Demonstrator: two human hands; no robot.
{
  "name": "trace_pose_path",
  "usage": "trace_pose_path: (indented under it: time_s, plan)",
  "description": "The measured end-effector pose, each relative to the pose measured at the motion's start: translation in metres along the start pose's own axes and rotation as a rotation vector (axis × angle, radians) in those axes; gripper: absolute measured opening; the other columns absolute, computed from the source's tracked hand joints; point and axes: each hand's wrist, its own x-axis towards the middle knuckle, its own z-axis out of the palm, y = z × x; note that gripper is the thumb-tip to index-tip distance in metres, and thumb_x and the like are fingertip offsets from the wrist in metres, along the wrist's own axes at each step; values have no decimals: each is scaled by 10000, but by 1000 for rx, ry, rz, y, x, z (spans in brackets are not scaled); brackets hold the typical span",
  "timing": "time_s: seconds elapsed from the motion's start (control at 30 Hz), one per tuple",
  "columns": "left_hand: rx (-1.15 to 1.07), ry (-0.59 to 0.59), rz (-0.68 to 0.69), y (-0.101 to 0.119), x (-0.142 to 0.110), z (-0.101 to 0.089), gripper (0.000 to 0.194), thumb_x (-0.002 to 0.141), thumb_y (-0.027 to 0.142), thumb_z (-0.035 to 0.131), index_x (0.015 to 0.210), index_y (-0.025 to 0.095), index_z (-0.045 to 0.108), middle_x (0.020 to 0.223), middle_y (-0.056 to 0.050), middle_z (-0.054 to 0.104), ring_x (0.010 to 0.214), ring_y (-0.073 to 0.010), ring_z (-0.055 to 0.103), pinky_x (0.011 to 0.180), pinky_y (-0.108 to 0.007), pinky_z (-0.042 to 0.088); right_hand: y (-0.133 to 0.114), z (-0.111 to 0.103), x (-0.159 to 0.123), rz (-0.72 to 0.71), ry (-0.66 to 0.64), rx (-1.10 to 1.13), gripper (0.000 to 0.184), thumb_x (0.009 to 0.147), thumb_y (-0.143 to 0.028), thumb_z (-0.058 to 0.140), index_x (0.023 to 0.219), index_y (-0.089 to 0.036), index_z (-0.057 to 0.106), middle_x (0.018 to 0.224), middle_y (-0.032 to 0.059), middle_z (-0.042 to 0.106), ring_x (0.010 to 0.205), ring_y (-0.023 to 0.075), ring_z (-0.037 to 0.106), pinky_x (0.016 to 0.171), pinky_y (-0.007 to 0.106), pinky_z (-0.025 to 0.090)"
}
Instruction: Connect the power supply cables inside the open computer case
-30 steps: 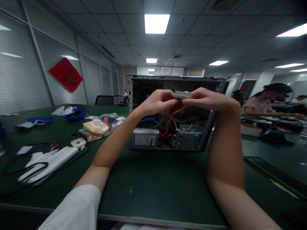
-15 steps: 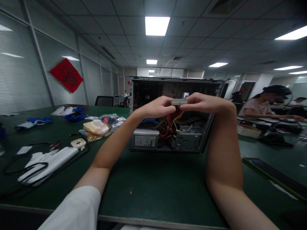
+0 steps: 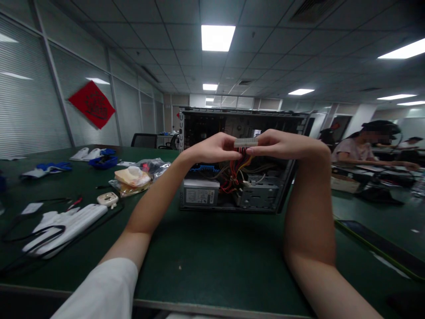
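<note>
Both hands pinch a wide, pale power connector [image 3: 246, 142] in front of an opened computer case [image 3: 202, 111]. My left hand [image 3: 217, 147] grips its left end and my right hand [image 3: 280, 144] its right end, thumbs below. Red, orange and yellow wires [image 3: 235, 170] hang from the connector down into the case. At the lower left of the case sits a labelled power supply [image 3: 201, 192]. A grey metal drive cage [image 3: 259, 196] fills the lower right. Behind my left wrist shows a blue slot [image 3: 205, 168]. The hands cover part of the dark interior.
On the green table [image 3: 212, 261], a white power strip [image 3: 71, 228], a small beige device [image 3: 108, 199], a plastic bag of parts [image 3: 136, 177] and blue-white gloves [image 3: 48, 169] lie left. A dark flat board [image 3: 375, 243] lies right. Another person [image 3: 360, 146] works farther right.
Both hands have lowered the connector slightly and shifted it a little left. It stays pinched between them, and its wires have moved with it. The case has stayed in place.
</note>
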Motion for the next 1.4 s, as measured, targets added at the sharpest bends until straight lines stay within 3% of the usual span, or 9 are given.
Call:
trace_pose_path:
  time_s: [0.2,0.4,0.6,0.77,0.93,1.1,1.3,1.4]
  plan:
    - [14,52,57,6,-1,2,184,821,229,715,942,92,736,876,-53,754,811,-133,674,750,-246,527,-1,-1,-1,-1,11,15,684,834,-840,636,814,-182,819,613,18,587,596,157,476,560,304,335]
    - [149,66,53,7,0,4,173,775,221,635,873,106,717,797,-25,701,732,-120,619,654,-224,479,1,-1,1,-17,-34,45,668,849,-815,639,903,-189,865,778,67,741,722,212,618,657,326,447]
    - [430,278,71,9,0,10,120,754,228,632,744,115,669,661,12,575,601,-87,466,516,-206,302,6,0,2,22,6,-4,678,863,-813,623,895,-180,866,658,34,668,616,166,533,570,302,366]
    - [297,134,66,11,-3,7,179,816,244,654,876,99,740,789,-26,698,752,-128,620,656,-219,471,8,-1,1,-4,0,70,639,846,-781,677,930,-177,868,789,61,743,711,201,602,646,316,433]
    - [157,48,79,4,-4,2,318,865,312,701,1071,79,772,975,-84,779,915,-177,700,832,-289,560,6,-1,1,-12,-9,76,659,842,-805,663,897,-179,862,744,55,726,698,205,604,645,322,441]
    - [158,48,106,2,-1,4,285,852,299,689,1034,93,763,932,-68,765,837,-143,673,745,-248,522,6,-1,2,-5,-20,67,674,829,-829,658,905,-193,868,799,67,771,767,235,663,700,341,495]
    - [436,314,93,6,2,14,126,756,237,647,751,118,687,645,24,570,598,-83,458,544,-214,306,9,0,5,4,-41,102,632,849,-794,674,922,-196,866,914,86,823,884,272,722,818,373,537]
    - [453,338,106,5,3,14,121,752,233,640,707,124,670,630,26,549,595,-82,446,542,-215,290,9,0,5,5,-13,92,656,848,-816,653,900,-195,859,882,83,812,863,266,715,788,368,534]
